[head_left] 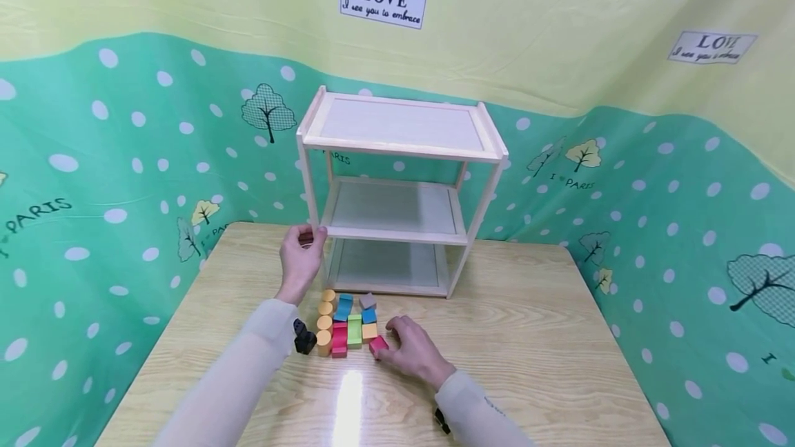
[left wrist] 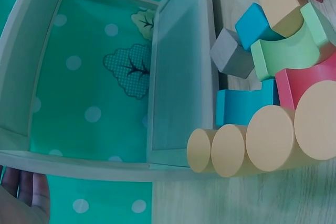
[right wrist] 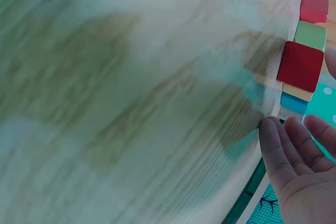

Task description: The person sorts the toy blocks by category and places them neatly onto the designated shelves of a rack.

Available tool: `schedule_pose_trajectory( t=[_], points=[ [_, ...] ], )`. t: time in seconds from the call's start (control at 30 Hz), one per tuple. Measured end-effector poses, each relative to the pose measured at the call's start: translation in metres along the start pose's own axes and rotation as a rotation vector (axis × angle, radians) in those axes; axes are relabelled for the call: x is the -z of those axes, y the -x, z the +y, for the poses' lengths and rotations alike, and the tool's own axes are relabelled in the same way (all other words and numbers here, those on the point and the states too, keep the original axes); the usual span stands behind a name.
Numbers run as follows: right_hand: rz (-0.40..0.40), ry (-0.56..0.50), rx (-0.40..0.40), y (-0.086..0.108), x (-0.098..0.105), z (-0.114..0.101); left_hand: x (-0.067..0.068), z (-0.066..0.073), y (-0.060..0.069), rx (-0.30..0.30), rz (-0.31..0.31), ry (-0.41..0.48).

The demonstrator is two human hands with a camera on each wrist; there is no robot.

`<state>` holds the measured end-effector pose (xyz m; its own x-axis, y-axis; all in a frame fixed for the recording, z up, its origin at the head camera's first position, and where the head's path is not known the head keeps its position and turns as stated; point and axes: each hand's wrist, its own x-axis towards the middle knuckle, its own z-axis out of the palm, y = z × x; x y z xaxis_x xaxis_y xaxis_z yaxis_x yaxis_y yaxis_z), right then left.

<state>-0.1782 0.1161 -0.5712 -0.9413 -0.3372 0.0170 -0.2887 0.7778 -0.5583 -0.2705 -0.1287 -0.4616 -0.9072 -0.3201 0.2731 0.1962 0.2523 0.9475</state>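
Note:
At the left front post of a small three-tier wooden shelf [head_left: 397, 234], my left hand [head_left: 301, 257] holds the post between thumb and fingers. In the left wrist view the left hand [left wrist: 23, 198] shows only in the lower corner, its fingertips hidden behind the frame. My right hand [head_left: 415, 350] is beside a red cube [head_left: 378, 346], thumb close to it. In the right wrist view the fingers of the right hand [right wrist: 302, 171] are extended and apart from the red cube [right wrist: 300, 66]. Whether the thumb touches the cube, I cannot tell.
Left of the red cube are several tan cylinders [head_left: 324, 342] in a row, notched blue [head_left: 344, 308], red [head_left: 339, 340] and green [head_left: 354, 332] blocks, and tan [head_left: 369, 332], blue [head_left: 369, 316] and grey [head_left: 368, 301] blocks. A patterned curtain [head_left: 124, 157] surrounds the wooden table [head_left: 528, 336].

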Motion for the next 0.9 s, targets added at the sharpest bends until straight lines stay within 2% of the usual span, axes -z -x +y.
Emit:
schedule_pose_trajectory(
  t=[0.33,0.63,0.9],
  points=[
    [-0.010,-0.002,0.010,-0.0013,-0.0062,-0.0045,0.0003,-0.0044,-0.0007,-0.004,-0.004,0.005],
    [-0.015,-0.017,0.007,-0.0023,-0.0066,-0.0048,0.0003,-0.0052,0.0001,-0.035,0.008,0.026],
    [-0.021,-0.007,0.015,-0.0018,-0.0071,-0.0048,-0.0010,-0.0083,0.0004,-0.029,0.011,0.028]
  ],
)
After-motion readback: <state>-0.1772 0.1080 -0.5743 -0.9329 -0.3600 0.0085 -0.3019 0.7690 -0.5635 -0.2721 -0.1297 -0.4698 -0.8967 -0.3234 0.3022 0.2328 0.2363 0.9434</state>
